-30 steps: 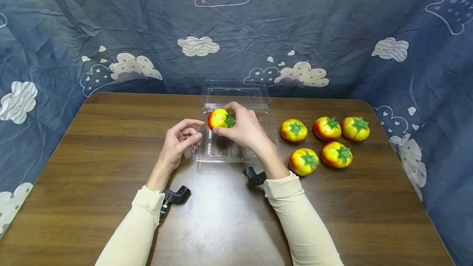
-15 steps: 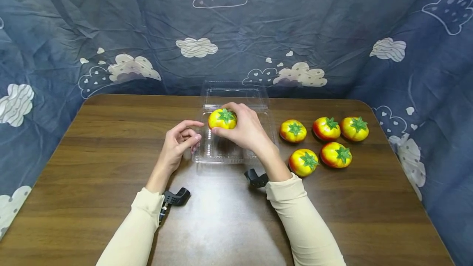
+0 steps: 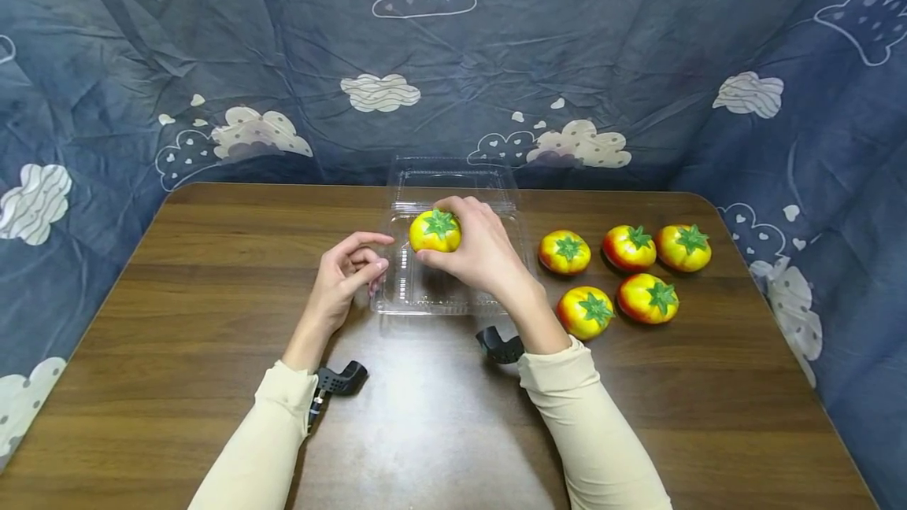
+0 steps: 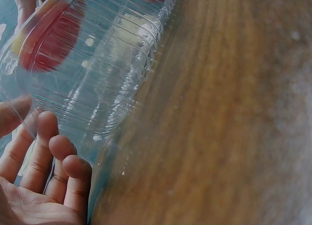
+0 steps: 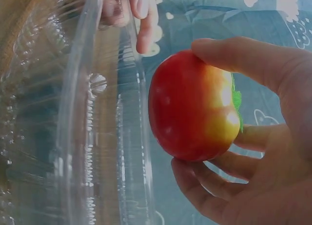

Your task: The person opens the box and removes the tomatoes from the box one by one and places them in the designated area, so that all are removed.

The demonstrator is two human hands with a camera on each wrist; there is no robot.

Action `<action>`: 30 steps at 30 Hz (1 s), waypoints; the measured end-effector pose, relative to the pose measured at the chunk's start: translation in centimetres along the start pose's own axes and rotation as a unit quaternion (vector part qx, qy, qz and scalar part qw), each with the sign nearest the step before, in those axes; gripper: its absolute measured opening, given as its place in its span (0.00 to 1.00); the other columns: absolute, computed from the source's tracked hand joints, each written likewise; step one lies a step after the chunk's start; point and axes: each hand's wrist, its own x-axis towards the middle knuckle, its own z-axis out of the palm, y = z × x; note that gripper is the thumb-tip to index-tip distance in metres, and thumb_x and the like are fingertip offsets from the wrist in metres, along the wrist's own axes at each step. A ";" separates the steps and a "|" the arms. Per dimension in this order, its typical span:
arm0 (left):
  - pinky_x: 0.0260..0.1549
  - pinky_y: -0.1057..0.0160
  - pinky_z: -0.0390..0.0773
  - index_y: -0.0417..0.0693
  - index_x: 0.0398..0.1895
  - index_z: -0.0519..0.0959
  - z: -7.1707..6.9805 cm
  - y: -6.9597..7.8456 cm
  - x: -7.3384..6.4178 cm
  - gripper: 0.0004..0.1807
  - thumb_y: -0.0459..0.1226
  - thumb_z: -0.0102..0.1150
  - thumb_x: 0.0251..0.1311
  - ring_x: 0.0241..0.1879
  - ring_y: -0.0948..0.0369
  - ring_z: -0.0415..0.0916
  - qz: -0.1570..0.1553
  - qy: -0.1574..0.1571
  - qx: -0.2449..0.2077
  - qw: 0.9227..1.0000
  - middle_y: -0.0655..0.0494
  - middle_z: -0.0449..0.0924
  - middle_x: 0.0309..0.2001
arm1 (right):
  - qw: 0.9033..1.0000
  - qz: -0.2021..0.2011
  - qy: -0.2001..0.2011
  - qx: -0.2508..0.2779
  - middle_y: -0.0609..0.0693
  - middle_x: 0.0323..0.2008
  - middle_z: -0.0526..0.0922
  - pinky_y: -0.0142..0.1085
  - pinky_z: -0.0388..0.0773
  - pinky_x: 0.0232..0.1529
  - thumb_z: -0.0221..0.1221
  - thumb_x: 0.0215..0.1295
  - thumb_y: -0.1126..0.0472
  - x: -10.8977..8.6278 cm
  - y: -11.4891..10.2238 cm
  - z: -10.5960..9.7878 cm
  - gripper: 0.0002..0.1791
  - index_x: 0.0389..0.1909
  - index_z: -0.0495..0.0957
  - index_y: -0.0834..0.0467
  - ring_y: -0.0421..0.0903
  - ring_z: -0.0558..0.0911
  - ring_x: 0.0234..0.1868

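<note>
My right hand [image 3: 482, 250] holds a yellow-and-red toy tomato [image 3: 434, 231] with a green leafy top above a clear plastic clamshell container [image 3: 425, 307]. In the right wrist view, thumb and fingers grip the toy tomato [image 5: 192, 110] from opposite sides, its red underside facing the container's rim [image 5: 144, 152]. The container's lid [image 3: 453, 175] stands raised at the back. At the container's left side is my left hand [image 3: 343, 278], fingers loosely bent. The left wrist view has its fingertips [image 4: 62, 146] close by the clear side wall; whether they touch it I cannot tell.
Several more toy tomatoes [image 3: 564, 252] lie on the wooden table [image 3: 212, 297] to the right of the container, in two loose rows. A dark blue cloth with clouds [image 3: 319, 38] hangs behind the table's far edge.
The toy tomato has turned in my right hand, so its green leaves now face up rather than right. That hand has shifted slightly right. My left hand has stayed almost still.
</note>
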 end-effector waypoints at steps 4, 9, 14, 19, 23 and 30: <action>0.16 0.66 0.73 0.26 0.57 0.77 -0.1 0.0 -0.1 0.18 0.22 0.62 0.65 0.18 0.58 0.70 -0.003 0.001 0.003 1.000 0.52 0.80 0.24 | 1.000 0.011 -0.001 0.001 0.57 0.55 0.83 0.49 0.76 0.53 0.78 0.56 0.49 -0.2 -0.1 -0.3 0.38 0.65 0.76 0.58 0.57 0.75 0.55; 0.17 0.67 0.74 0.26 0.57 0.77 0.1 0.0 -0.1 0.18 0.22 0.62 0.65 0.18 0.59 0.71 -0.004 0.002 0.003 1.000 0.53 0.80 0.24 | 1.000 0.027 -0.003 0.006 0.58 0.54 0.82 0.49 0.79 0.52 0.78 0.55 0.50 -0.4 -0.3 -0.6 0.38 0.65 0.75 0.57 0.56 0.74 0.56; 0.17 0.67 0.74 0.26 0.57 0.77 0.0 0.0 0.0 0.18 0.22 0.62 0.65 0.18 0.59 0.72 -0.001 0.000 0.003 1.000 0.51 0.80 0.24 | 1.000 0.024 0.001 0.005 0.57 0.55 0.82 0.51 0.78 0.54 0.79 0.55 0.52 -0.6 -0.3 -0.9 0.38 0.64 0.75 0.57 0.57 0.74 0.57; 0.17 0.67 0.74 0.27 0.57 0.77 0.0 -0.1 0.0 0.18 0.23 0.62 0.65 0.18 0.58 0.71 -0.004 -0.004 0.005 1.000 0.50 0.80 0.24 | 1.000 0.023 0.005 0.004 0.56 0.56 0.82 0.52 0.76 0.56 0.78 0.54 0.53 -1.0 0.0 -1.3 0.38 0.65 0.75 0.56 0.57 0.76 0.57; 0.17 0.67 0.74 0.26 0.57 0.77 -0.1 0.1 0.0 0.18 0.22 0.62 0.64 0.18 0.59 0.71 -0.002 -0.001 0.007 1.000 0.51 0.80 0.24 | 1.000 0.025 0.006 0.002 0.56 0.58 0.82 0.53 0.76 0.59 0.78 0.55 0.53 -1.2 0.0 -1.8 0.37 0.65 0.74 0.56 0.57 0.76 0.58; 0.17 0.68 0.74 0.23 0.57 0.76 0.1 0.0 0.0 0.18 0.20 0.61 0.64 0.18 0.62 0.73 0.006 0.000 0.000 1.000 0.54 0.81 0.24 | 0.999 0.033 0.009 -0.005 0.57 0.59 0.81 0.54 0.73 0.60 0.78 0.55 0.54 -2.1 0.6 -3.3 0.39 0.67 0.73 0.56 0.58 0.75 0.58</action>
